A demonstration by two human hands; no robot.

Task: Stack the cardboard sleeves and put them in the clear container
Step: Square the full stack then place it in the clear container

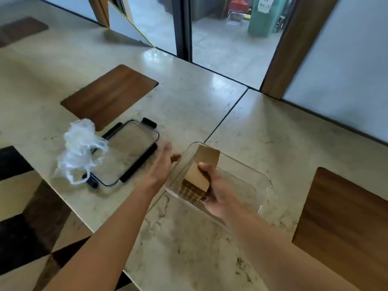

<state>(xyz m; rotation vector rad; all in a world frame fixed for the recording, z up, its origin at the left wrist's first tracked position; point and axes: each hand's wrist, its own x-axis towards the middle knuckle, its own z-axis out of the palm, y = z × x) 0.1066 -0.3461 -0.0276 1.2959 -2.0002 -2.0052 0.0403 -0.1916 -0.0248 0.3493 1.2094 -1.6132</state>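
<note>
The stack of cardboard sleeves (pixel 198 175) is gripped in the right hand (pixel 216 192), thumb on the top face and fingers curled round the underside, and is held tilted inside the walls of the clear container (pixel 260 185), which stands on the marble-patterned table (pixel 189 248). Whether the lower end of the stack is already resting on the container floor cannot be told. The left hand (pixel 161 164) is held with fingers straight and relaxed just beside the container's near-left wall, gripping nothing; contact with the wall cannot be confirmed. The stacking is judged to be done, since no loose sleeves are seen on the table, and what is left is judged to be the laying down and release of the stack. The container's lid (pixel 128 152), with black clips, is lying flat to the left, partly covered at one end by a crumpled plastic bag (pixel 79 148). Dark wooden placemats (pixel 109 95) are set into the pale surface, and beyond the table a glass door (pixel 231 38) framed in wood is seen, with a concrete floor outside
</note>
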